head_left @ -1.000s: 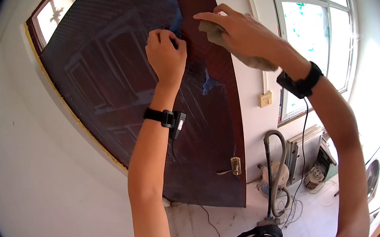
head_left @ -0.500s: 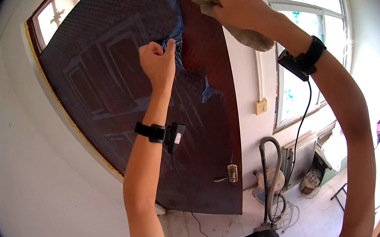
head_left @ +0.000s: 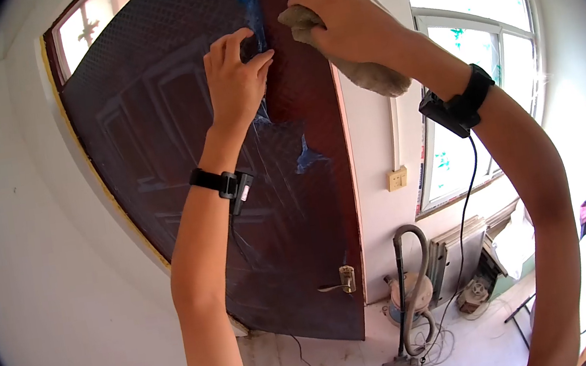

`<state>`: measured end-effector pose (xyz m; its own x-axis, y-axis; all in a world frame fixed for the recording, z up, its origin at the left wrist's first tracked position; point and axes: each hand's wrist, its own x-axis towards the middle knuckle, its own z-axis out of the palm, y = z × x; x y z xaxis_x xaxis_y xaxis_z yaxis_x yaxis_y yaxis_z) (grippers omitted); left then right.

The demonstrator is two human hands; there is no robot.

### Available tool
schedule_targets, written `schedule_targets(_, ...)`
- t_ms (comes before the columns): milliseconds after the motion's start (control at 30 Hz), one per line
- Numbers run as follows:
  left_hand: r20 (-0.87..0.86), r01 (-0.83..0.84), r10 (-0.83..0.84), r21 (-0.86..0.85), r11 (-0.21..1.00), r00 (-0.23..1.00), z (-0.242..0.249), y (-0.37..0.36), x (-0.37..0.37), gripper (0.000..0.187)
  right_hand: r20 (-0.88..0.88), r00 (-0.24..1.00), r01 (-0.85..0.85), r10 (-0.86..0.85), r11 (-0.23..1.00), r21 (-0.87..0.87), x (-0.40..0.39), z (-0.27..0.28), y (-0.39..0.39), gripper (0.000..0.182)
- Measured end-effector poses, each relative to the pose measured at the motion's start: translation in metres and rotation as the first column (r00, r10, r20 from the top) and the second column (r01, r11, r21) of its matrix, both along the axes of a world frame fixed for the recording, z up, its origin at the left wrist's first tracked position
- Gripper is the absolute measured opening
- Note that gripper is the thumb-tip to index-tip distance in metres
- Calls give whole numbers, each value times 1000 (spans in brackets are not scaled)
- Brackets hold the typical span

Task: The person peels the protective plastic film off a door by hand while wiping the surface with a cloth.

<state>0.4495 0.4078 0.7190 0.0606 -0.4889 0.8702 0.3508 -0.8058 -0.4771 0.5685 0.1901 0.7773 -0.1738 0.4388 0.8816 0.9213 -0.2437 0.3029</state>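
Observation:
The dark reddish-brown door [head_left: 326, 208] stands ajar before me, its face partly covered in a dull film with torn edges. A strip of blue film [head_left: 248, 0] hangs loose near its upper right side, and a smaller blue scrap [head_left: 308, 157] sticks out lower down. My left hand [head_left: 234, 83] is at the torn edge, fingers curved and thumb apart, with nothing visible held in it. A bunched grey-brown rag [head_left: 368, 78] is gripped by my right hand [head_left: 353, 23] at the door's right edge. Black straps with small devices circle both wrists.
A lever handle [head_left: 347, 279] sits low on the door. To the right are a wall socket [head_left: 397, 179], a window [head_left: 471, 48], a vacuum cleaner [head_left: 415, 293] with its hose, and leaning panels [head_left: 458, 257]. Black cables hang from my wrists.
My left hand has gone from a closed pinch at the blue film to spread fingers, slightly higher and left. The right hand with the rag has shifted slightly left and down in view.

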Motion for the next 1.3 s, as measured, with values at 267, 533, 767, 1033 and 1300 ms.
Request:
schedule_targets(267, -82, -75, 93, 205, 976, 992, 19, 11, 8, 12, -113, 993, 24, -30, 998, -53, -9, -8, 22, 42)
schedule_targets(533, -149, 113, -80, 226, 968, 986, 24, 41, 20, 14, -202, 969, 147, -141, 989, 16, -19, -25, 45, 43)
schedule_targets(767, -163, 117, -73, 286, 951, 984, 29, 57, 41, 12, -306, 913, 290, -269, 957, 22, 6, -55, 56, 46)
schedule_targets(1033, -165, -72, 145, 381, 922, 976, 33, 83, 83, 11, -294, 945, 184, -144, 976, 113, 62, -69, 100, 54)
schedule_targets(1300, -129, -334, 402, 363, 870, 907, 35, 112, 143, 20, -261, 963, 73, -63, 997, 28, 120, -77, 155, 42)
